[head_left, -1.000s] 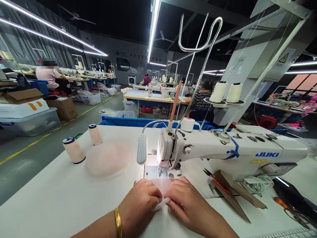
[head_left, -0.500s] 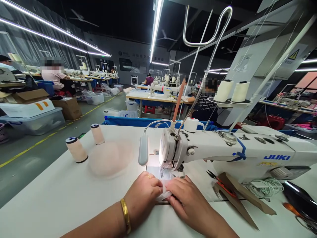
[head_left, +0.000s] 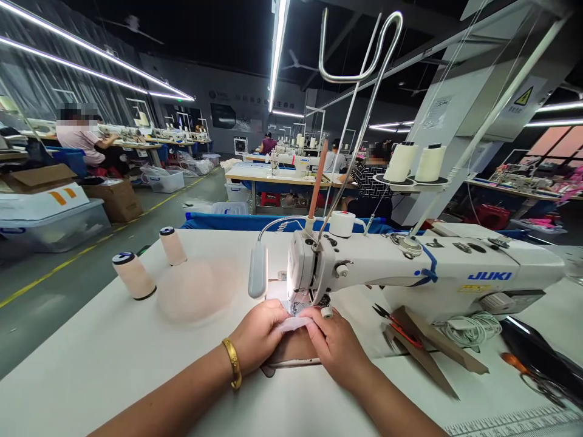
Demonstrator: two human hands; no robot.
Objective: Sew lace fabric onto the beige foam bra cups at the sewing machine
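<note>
A strip of thin white fabric (head_left: 295, 323) runs between my two hands, right in front of the needle area of a white JUKI sewing machine (head_left: 364, 252). My left hand (head_left: 259, 332) is closed on the fabric's left end, thumb and fingers pinched. On the other end my right hand (head_left: 339, 343) pinches it too, close beside the presser foot. The machine's head and my fingers hide part of the cloth. A small lamp (head_left: 258, 270) lights the needle area from the left. Below the fabric a brown patch (head_left: 296, 347) of the machine bed shows.
Two peach thread cones (head_left: 134, 276) stand at the left by a sheer beige fabric piece (head_left: 195, 290). On the right lie thread snips (head_left: 398, 326), folded brown card (head_left: 423, 346), a coiled cable (head_left: 471, 329), orange-handled scissors (head_left: 523, 370) and a clear ruler (head_left: 514, 423). Other people sit at machines beyond.
Both hands have moved up toward the needle and slightly apart, and the white fabric is now stretched between them. The bed's brown patch has come into sight. The camera view has shifted slightly.
</note>
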